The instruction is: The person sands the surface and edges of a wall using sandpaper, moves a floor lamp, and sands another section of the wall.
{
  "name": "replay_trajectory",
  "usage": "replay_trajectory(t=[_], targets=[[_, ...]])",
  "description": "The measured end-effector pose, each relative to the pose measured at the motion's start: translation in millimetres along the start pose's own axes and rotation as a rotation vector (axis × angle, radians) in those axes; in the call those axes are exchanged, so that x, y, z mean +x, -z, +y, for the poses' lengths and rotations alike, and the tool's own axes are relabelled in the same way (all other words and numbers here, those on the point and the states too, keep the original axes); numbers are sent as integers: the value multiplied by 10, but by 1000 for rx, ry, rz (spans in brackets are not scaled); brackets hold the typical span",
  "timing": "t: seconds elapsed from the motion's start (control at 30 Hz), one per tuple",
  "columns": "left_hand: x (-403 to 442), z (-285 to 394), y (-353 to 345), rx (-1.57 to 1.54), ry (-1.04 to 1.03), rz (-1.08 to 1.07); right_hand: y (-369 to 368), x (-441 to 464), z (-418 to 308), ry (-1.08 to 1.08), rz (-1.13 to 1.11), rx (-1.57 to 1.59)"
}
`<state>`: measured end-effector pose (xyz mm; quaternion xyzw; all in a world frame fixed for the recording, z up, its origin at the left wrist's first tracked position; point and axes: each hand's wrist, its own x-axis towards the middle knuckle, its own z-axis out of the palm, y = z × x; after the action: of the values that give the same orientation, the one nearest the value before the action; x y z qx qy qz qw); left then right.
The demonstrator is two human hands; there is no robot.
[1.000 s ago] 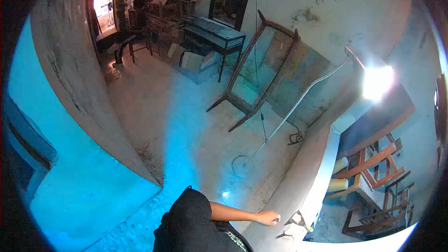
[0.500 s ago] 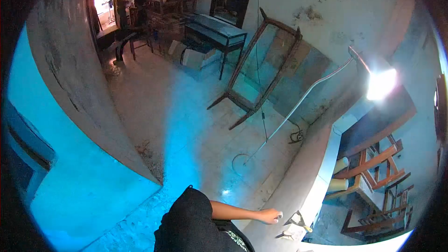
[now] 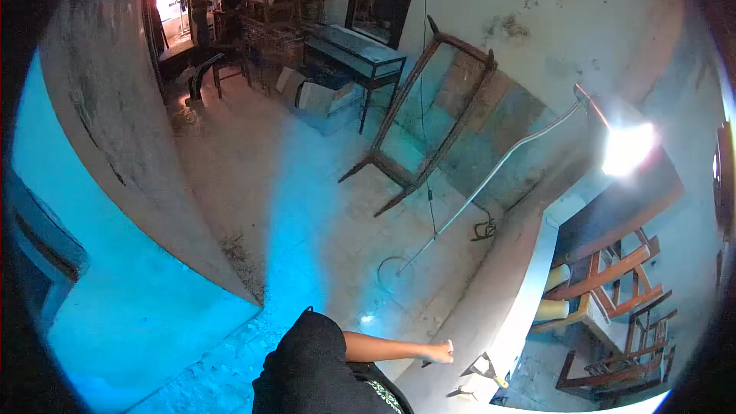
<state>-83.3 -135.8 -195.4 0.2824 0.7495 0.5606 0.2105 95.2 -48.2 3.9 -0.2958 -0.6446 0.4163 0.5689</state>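
Note:
My left hand (image 3: 439, 351) reaches from a black sleeve (image 3: 310, 345) across to the right, above a pale ledge. Its fingers are curled together. A small whitish bit shows at the fingertips and a dark bit just under the hand, but I cannot make out what is held. To its right on the ledge lies a flat tool (image 3: 484, 366), scraper-like, with a yellowish end. A smaller dark-handled tool (image 3: 460, 393) rests nearer to me. My right hand is out of the picture.
A bright lamp (image 3: 627, 149) sits on a bent pole (image 3: 491, 172) standing on the floor. Beyond the ledge are stacked wooden chair frames (image 3: 613, 276). An upturned wooden frame (image 3: 383, 126) leans ahead, near a dark table (image 3: 356, 50). A person (image 3: 201, 4) stands by the far doorway.
My left hand has drawn back slightly to the left, away from the tools on the ledge. A dark bit now shows beneath it. The view has shifted a little.

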Motion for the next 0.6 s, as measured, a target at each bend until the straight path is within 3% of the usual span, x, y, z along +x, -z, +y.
replay_trajectory(t=[0.03,0.1,0.23,0.3,0.43,0.47,0.57,0.6], targets=[[-5,12,25,0,3,1,-48,-3,35,-6,-12,3],[-49,112,115,-306,372,-202,-141,-6,105,-19,-35,7],[-161,267,214,-483,158,-182,-301,-1,232,-35,-74,11],[-146,355,282,-558,51,-343,-384,22,299,-40,-88,15],[-141,575,329,-520,206,-296,-535,79,447,-50,-105,23],[-20,368,155,-495,246,-281,-564,93,484,-52,-110,25],[128,-44,-200,-327,82,-155,-676,143,497,-64,-132,35],[97,56,-107,-248,96,-218,-700,151,498,-69,-134,37]])
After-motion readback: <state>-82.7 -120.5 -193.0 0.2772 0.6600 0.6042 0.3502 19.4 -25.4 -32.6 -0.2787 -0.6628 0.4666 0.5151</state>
